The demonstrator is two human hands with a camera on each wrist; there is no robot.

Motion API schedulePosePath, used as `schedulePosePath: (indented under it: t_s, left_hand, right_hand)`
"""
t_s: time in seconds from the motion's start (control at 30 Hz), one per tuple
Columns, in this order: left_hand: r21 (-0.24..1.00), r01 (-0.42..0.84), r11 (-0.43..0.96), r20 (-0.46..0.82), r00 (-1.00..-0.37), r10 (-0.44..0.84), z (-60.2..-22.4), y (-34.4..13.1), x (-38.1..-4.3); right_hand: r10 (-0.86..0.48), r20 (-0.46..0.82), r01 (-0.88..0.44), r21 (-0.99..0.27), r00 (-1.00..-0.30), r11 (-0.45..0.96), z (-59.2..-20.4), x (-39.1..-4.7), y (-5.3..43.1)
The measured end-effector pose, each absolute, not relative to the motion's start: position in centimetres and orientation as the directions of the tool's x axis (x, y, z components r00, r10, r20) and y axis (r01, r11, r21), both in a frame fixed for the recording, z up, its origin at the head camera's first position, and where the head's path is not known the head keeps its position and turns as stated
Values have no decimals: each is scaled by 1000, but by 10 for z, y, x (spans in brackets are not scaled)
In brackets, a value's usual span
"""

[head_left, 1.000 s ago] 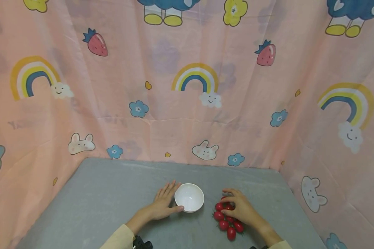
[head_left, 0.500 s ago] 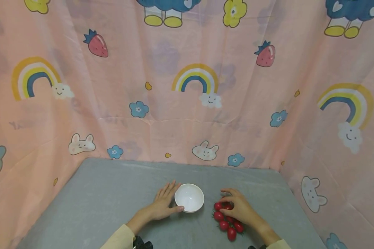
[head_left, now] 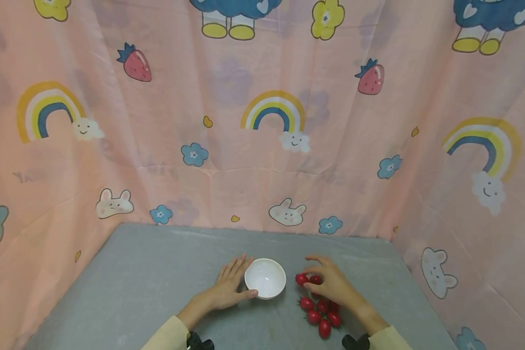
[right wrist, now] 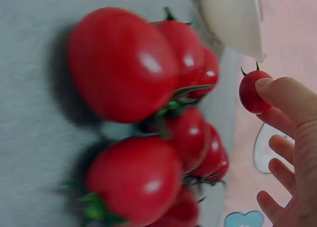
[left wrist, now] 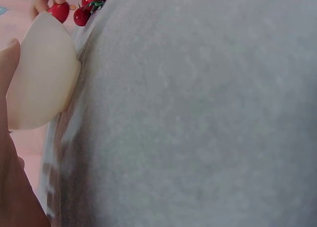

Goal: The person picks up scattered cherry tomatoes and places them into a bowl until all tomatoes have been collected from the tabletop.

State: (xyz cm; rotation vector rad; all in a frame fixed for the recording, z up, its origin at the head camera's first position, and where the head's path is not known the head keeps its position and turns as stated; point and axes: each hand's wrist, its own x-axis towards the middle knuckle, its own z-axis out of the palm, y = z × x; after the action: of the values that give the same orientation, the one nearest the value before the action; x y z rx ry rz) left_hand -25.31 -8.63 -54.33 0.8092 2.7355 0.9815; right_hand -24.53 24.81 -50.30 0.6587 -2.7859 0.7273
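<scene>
A small white bowl (head_left: 266, 278) stands upright on the grey cloth. At its left side, my left hand (head_left: 233, 288) touches it with fingers straight and the thumb along its near rim. My right hand (head_left: 334, 282) is right of the bowl, above the cluster of tomatoes. Between thumb and index finger it pinches a cherry tomato (right wrist: 253, 94), held off the cloth with its little green stem showing in the right wrist view. The other right fingers are spread loosely. Several red cherry tomatoes (head_left: 313, 317) with green stems lie below and beside that hand, which hides part of them.
Grey cloth (head_left: 166, 257) covers the table. A pink curtain (head_left: 227, 184) printed with rainbows, rabbits and flowers closes off the back and both sides. Dark devices sit at both wrists, by the pale sleeves.
My right hand has moved slightly up and left, away from the cluster, with a cherry tomato pinched in it. The left hand and the bowl have stayed in place.
</scene>
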Motion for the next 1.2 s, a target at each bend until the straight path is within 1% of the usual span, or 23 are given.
schedulePosePath:
  t_s: [0.27,0.47,0.77,0.9,1.2]
  left_hand:
    - [629,434,646,55,-853,520,-541,-86,-252]
    - [628,423,653,41,-856,515,-541,-85,-253]
    - [633,402,661,11,-859,511,-541,-86,-253]
    - [633,401,662,8,-858,513,-539,-87,-253]
    - [615,419,668,12,-852,523,-541,-87,-255]
  right_hand:
    - [-376,308,-477,-395,-874,785,-485,-254,233]
    - [-422,313,-519,-370,-851,771,-476,-259,218]
    - [-484,321,-577,-359,-814,733,-474,-268,191]
    - [-502,305,-587,-364,-809,723,-473,-270,180]
    - [-550,285,-619,-363,-785,696,-476,-276,168]
